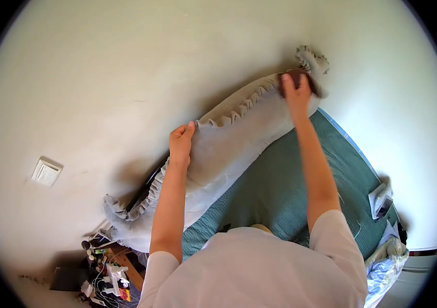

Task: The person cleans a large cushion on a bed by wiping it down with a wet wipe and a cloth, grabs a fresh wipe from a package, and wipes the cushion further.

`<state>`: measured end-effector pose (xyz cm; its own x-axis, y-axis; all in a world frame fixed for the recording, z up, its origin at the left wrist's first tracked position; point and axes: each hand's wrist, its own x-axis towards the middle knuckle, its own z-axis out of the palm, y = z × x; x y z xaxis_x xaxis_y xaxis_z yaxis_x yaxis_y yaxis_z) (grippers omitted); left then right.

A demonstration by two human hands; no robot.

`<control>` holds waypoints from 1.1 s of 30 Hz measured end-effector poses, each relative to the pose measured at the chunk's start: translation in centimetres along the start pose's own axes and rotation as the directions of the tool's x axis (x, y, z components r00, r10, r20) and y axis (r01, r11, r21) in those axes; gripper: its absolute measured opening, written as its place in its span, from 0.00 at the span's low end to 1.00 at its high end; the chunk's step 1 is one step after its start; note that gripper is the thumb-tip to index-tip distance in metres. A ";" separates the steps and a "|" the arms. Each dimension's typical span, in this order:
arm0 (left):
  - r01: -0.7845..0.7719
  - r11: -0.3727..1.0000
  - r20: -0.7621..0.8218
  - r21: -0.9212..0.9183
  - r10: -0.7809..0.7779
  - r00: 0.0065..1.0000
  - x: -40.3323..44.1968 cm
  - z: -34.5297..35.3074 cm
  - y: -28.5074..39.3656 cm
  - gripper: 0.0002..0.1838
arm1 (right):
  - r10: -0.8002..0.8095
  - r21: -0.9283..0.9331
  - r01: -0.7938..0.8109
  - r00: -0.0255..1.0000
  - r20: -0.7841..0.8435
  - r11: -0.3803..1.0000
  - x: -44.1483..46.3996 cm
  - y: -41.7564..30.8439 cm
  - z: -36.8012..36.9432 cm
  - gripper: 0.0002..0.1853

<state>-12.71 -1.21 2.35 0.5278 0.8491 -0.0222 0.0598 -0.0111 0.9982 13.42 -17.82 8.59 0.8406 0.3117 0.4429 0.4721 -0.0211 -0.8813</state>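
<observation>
A long grey headboard cover [239, 138] with a ruffled edge stretches diagonally over the headboard against the wall. Along its upper edge, my left hand [180, 141] pinches the ruffle between thumb and fingers. My right hand [297, 97] is at the cover's far right end, wrapped over a dark brown, rounded block [293, 78] pressed against or just above the fabric. Motion smears the block a little, and its underside is hidden, so its exact kind cannot be made out.
A green quilted bedspread [280, 177] covers the bed below. Lower left stands a cluttered bedside table [118, 262] with cables and small items. A wall switch [47, 171] is at left. A grey pouch [381, 200] and a patterned bundle [386, 264] lie along the right side.
</observation>
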 end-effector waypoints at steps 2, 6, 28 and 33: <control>0.096 0.965 -0.089 -0.244 -0.121 0.989 -0.2 0.9 1.2 0.10 | -0.318 -0.151 0.348 0.929 0.189 0.925 -4.1 -1.3 4.1 0.16; 0.003 0.929 -0.047 -0.369 -0.022 0.999 -1.2 0.9 0.8 0.10 | -0.738 0.032 0.811 0.514 0.438 0.584 -13.8 -1.1 10.8 0.17; -0.598 0.015 0.393 0.802 0.741 0.545 1.7 6.8 -0.8 0.13 | -0.354 0.121 0.363 0.931 -0.086 0.924 -6.8 4.5 4.6 0.20; -0.257 0.966 -0.001 0.014 0.257 0.966 2.7 7.0 -2.0 0.22 | -0.733 0.034 0.746 0.642 0.226 0.665 -9.1 2.4 9.2 0.19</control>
<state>-5.48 -2.64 -0.07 0.5244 0.8184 0.2349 -0.0655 -0.2363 0.9695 4.52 -11.95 0.91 0.1338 0.4303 0.8927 0.9322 0.2512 -0.2608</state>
